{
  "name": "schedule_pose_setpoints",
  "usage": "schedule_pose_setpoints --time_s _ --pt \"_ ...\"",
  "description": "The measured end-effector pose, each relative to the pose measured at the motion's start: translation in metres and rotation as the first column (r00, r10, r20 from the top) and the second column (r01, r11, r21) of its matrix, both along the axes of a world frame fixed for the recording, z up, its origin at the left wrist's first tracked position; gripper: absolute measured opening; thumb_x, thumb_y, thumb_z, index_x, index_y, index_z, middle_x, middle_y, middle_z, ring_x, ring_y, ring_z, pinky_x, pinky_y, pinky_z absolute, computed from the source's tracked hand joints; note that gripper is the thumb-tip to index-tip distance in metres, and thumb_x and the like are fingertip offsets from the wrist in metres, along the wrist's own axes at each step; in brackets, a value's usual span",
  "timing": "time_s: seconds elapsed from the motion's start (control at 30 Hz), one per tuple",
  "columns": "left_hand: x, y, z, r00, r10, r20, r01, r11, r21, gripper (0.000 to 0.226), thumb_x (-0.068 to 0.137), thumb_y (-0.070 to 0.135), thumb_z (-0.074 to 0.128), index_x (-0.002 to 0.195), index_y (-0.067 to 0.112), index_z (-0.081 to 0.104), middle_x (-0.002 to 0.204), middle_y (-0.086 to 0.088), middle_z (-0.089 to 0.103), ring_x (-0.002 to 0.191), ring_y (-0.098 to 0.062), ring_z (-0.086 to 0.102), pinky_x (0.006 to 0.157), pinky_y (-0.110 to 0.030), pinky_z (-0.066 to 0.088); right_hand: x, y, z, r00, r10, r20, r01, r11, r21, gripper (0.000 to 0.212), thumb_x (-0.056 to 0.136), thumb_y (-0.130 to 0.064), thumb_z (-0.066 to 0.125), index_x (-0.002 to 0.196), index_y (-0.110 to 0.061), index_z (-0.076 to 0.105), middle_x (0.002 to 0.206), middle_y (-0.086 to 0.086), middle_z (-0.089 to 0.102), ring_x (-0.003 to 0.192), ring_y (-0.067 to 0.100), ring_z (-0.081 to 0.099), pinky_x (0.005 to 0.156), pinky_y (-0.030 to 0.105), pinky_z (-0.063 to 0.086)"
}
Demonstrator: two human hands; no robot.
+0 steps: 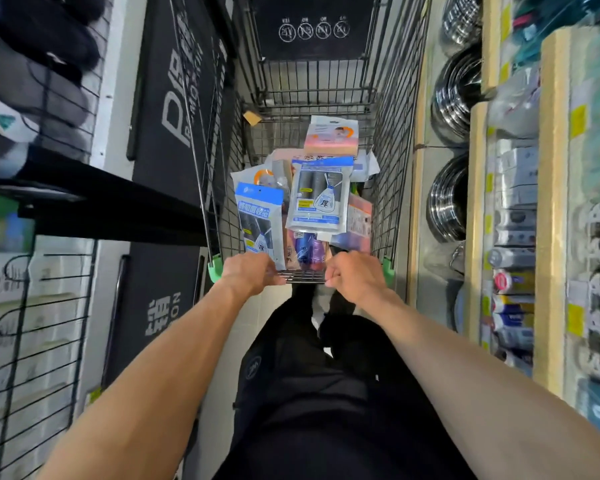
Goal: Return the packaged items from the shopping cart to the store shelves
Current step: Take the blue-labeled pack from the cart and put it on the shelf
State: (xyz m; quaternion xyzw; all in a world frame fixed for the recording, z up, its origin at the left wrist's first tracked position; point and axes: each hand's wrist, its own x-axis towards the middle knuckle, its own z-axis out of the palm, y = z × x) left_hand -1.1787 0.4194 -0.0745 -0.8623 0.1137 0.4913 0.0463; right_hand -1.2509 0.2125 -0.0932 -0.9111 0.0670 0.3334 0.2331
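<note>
Gripping the shopping cart's handle (305, 277) with left hand (248, 273) and right hand (355, 275) both closed, the person wheels the packaged items (321, 195), heaped inside, toward shelves (551, 202); next likely needs one hand freed.

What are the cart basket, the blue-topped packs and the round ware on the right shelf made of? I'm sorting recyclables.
Cart basket: dark coated wire, thin grid bars. Blue-topped packs: glossy plastic film, judging by the sheen, with clear windows. Round ware: polished metal, probably stainless steel, given its mirror-like banded reflections; blur leaves this uncertain.
</note>
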Motion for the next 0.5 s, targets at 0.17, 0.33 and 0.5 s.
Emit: schedule_pose_setpoints --time_s 0.17,0.33,0.5 --pt "-0.018 0.021 -0.011 0.998 -0.043 -0.040 0.041 0.998 -0.055 0.056 0.084 0.073 0.054 0.121 0.032 0.066 0.110 0.003 0.072 0.111 -0.021 0.065 0.095 -0.037 0.049 -0.012 0.007 0.008 0.988 0.115 -0.107 -0.109 0.992 0.066 0.009 0.083 -0.031 0.079 0.091 -0.030 0.075 0.094 -0.016 0.074 0.086 0.006 0.067 0.082 0.024 0.048" --pt "-0.015 0.042 -0.043 0.758 0.653 0.011 -0.616 0.720 -0.321 0.049 0.093 0.039 0.067 0.133 0.012 0.056 0.125 -0.011 0.067 0.113 -0.028 0.064 0.100 -0.040 0.051 -0.003 0.020 -0.003 0.925 0.207 -0.319 -0.152 0.970 0.190 0.011 0.080 -0.024 0.081 0.087 -0.028 0.074 0.098 -0.011 0.075 0.091 0.008 0.069 0.089 0.031 0.054" --pt "-0.004 0.055 -0.079 0.507 0.861 -0.043 -0.842 0.485 -0.235 0.060 0.089 0.012 0.072 0.140 0.005 0.041 0.138 -0.016 0.057 0.129 -0.031 0.055 0.108 -0.040 0.046 0.012 0.034 -0.011 0.842 0.321 -0.434 -0.223 0.939 0.262 0.026 0.081 -0.024 0.081 0.105 -0.016 0.075 0.105 -0.003 0.073 0.096 0.014 0.066 0.084 0.026 0.051"
